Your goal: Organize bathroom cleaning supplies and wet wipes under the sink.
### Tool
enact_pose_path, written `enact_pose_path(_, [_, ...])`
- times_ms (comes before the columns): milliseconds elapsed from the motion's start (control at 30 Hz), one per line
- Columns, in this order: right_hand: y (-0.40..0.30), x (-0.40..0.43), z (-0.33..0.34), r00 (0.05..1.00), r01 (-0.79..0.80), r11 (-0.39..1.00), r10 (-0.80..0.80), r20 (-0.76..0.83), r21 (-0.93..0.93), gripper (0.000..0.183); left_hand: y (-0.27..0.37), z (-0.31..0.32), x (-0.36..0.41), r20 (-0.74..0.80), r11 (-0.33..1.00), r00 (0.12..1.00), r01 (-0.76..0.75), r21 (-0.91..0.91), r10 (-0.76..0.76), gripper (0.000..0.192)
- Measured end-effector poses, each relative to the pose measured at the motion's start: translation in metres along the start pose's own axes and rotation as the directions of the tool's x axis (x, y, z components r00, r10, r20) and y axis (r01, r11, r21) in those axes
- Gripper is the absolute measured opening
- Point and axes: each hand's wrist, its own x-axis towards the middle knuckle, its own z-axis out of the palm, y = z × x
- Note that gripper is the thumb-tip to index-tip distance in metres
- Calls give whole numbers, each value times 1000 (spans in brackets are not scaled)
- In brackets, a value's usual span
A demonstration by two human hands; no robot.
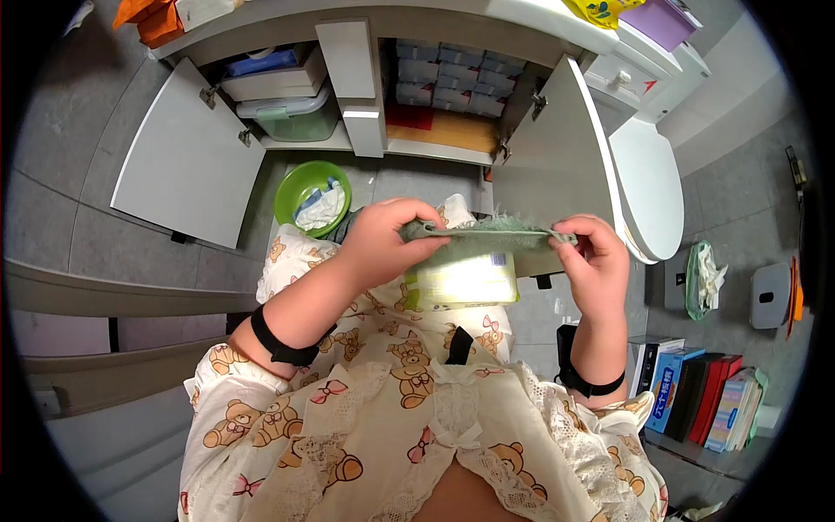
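Note:
A green fuzzy cloth [492,238] is stretched between my two hands, above my lap. My left hand [398,238] pinches its left end between thumb and fingers. The right end is held by the thumb and fingertips of my right hand [587,248]. Below the cloth, a shiny plastic-wrapped pack [463,284] rests on my lap, brightly lit by glare and partly hidden. A green plastic basin [282,196] with white and blue cloth-like items [323,205] inside stands beyond my left forearm.
A cabinet has its left door [189,156] and right door [561,150] open. Inside are a lidded plastic box [297,121] and stacked packs [450,75]. At the right are a white toilet [649,189], a bin with a green bag [698,293] and a row of books [698,391].

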Motion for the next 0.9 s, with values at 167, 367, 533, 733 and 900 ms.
enact_pose_path(167, [-15, -4, -1, 990, 124, 992, -121, -78, 30, 15, -2, -5, 4, -15, 943, 957, -284, 171, 291, 33])
enact_pose_path(367, [-4, -17, -16, 789, 71, 950, 133, 600, -305, 15, -29, 6, -29, 395, 939, 894, -299, 169, 213, 22])
enact_pose_path(533, [1, -22, -13, 655, 12, 938, 255, 711, -347, 22, -30, 16, -45, 601, 965, 797, -195, 177, 51, 22])
enact_pose_path(733, [2, -16, -7, 623, -46, 941, 290, 726, -336, 29, -13, 13, -37, 603, 966, 757, 158, 204, -251, 37])
enact_pose_path(900, [11, -8, 11, 799, -156, 885, 374, 471, -438, 26, -38, 16, -39, 365, 991, 922, 129, 28, -131, 61])
